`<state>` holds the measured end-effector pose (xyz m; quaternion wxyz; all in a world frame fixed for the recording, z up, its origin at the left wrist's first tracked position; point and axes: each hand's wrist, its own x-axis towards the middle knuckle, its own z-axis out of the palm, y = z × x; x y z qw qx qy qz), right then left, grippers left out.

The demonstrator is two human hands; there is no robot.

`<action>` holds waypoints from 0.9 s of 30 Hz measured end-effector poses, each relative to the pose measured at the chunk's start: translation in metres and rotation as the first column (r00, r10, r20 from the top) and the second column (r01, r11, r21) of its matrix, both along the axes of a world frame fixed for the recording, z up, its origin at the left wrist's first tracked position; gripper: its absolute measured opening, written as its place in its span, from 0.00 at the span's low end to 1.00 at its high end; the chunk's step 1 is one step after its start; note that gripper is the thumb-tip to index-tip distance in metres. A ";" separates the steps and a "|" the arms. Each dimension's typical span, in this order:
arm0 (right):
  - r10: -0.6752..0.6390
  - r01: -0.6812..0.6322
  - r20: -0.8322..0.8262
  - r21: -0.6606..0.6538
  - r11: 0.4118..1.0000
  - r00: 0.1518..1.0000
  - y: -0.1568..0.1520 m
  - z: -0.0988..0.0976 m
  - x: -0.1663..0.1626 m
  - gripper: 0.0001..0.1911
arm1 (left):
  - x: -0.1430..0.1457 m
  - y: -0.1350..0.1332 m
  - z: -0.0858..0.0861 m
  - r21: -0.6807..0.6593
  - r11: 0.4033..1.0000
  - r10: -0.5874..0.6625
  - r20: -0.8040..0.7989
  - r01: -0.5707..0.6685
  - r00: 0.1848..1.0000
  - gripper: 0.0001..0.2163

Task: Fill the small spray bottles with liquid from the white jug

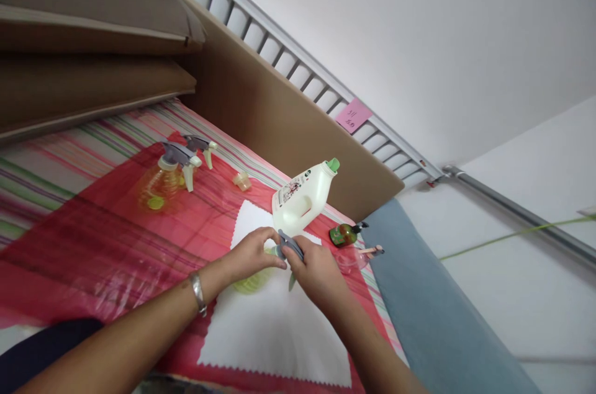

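Over the white cloth [279, 326], a clear spray bottle [252, 282] with yellow-green liquid is partly hidden by my hands. My left hand [256, 252] has its thumb and fingers closed round the neck of this bottle. The grey trigger spray head [292, 245] at its top is gripped by my right hand [316, 267], and the trigger's tip shows below the fingers. Whether the head sits fully on the neck, I cannot tell. Just behind my hands stands a white jug [302, 195] with a handle and a green cap.
Another spray bottle [162, 180] with yellow liquid stands at the left, beside a second grey spray head [200, 144]. A small translucent cup [242, 181] lies near the jug. At the right are a green pump bottle [343, 235] and a clear bowl [350, 259]. A brown board [279, 115] rises behind.
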<state>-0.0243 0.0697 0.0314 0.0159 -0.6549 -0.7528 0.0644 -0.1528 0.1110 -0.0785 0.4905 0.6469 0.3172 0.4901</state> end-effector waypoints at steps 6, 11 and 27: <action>-0.008 0.008 -0.019 -0.003 1.000 1.000 0.000 -0.001 0.001 0.11 | -0.007 0.000 0.005 0.069 0.979 -0.194 0.002 0.193 0.981 0.16; -0.019 0.019 -0.008 -0.009 1.000 1.000 -0.001 0.000 -0.001 0.12 | -0.004 0.000 0.003 0.041 0.998 -0.037 -0.021 0.038 0.999 0.14; 0.019 -0.019 -0.018 0.006 1.000 1.000 -0.001 -0.002 -0.001 0.13 | -0.017 0.008 0.008 0.105 0.949 -0.302 0.034 0.297 0.953 0.09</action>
